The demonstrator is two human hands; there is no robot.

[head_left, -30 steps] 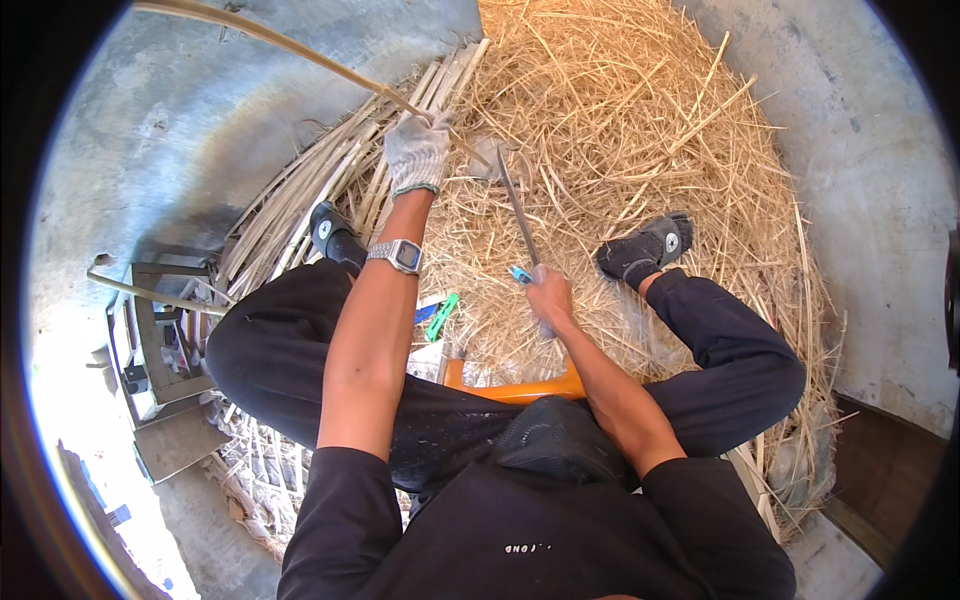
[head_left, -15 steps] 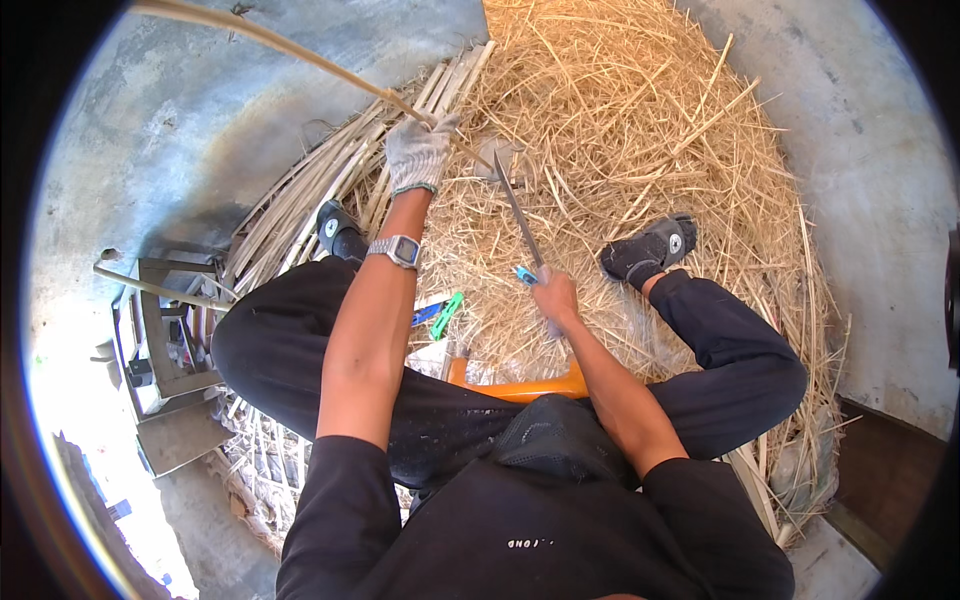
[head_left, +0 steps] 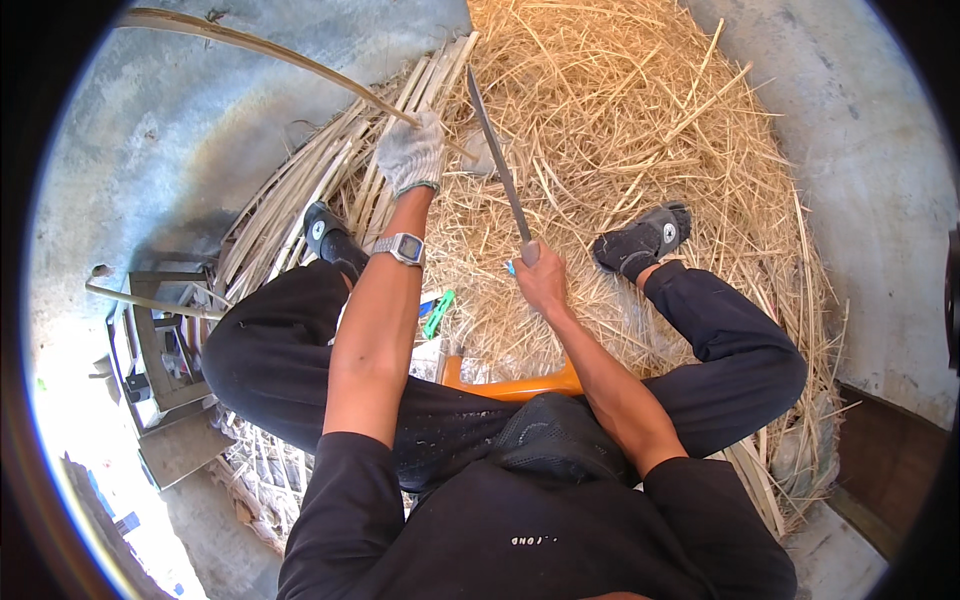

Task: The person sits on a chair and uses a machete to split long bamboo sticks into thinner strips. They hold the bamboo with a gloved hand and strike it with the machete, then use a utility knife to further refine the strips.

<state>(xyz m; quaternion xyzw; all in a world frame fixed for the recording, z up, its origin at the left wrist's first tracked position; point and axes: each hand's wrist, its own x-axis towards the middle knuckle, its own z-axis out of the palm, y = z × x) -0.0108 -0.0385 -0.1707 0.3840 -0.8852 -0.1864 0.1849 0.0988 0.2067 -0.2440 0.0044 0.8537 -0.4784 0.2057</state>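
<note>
Fingers [head_left: 412,150] of gloved left hand [head_left: 408,158] around cane [head_left: 262,45], knife [head_left: 497,160] alongside.

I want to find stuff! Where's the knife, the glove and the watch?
Knife [head_left: 497,160], head view, middle of the blade.
Glove [head_left: 410,152], head view, back of the left hand.
Watch [head_left: 405,246], head view, its face.

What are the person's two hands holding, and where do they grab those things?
The gloved left hand grips a long cane near its lower end. The bare right hand holds a long knife by its handle.
</note>
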